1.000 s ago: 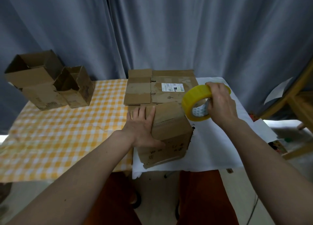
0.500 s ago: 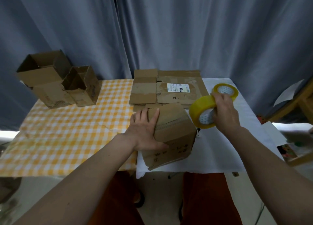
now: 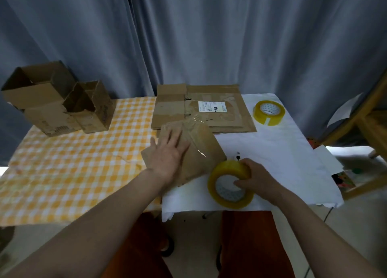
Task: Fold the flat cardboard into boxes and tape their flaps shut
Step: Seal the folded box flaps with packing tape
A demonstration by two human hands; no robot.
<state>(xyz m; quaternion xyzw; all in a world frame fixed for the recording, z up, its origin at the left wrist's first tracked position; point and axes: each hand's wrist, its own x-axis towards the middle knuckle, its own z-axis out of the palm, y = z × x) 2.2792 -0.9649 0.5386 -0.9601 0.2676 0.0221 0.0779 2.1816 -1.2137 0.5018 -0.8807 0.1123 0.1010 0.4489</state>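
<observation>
A small brown cardboard box (image 3: 201,150) sits at the middle of the table, flaps closed, with a strip of clear tape running down its top. My left hand (image 3: 169,152) lies flat on its left half, fingers straight. My right hand (image 3: 254,176) grips a yellow tape roll (image 3: 229,183) just off the box's near right corner, low over the white cloth. Flat cardboard sheets (image 3: 213,108) with a white label are stacked behind the box.
A second yellow tape roll (image 3: 269,112) lies at the back right on the white cloth (image 3: 282,152). Two open folded boxes (image 3: 56,101) stand at the back left on the yellow checked cloth (image 3: 73,164). A wooden chair (image 3: 368,118) is at the right.
My right hand pulled the tape roll from the box's far right side down toward me, leaving tape across the top. My left hand shifted from the box's side onto its top.
</observation>
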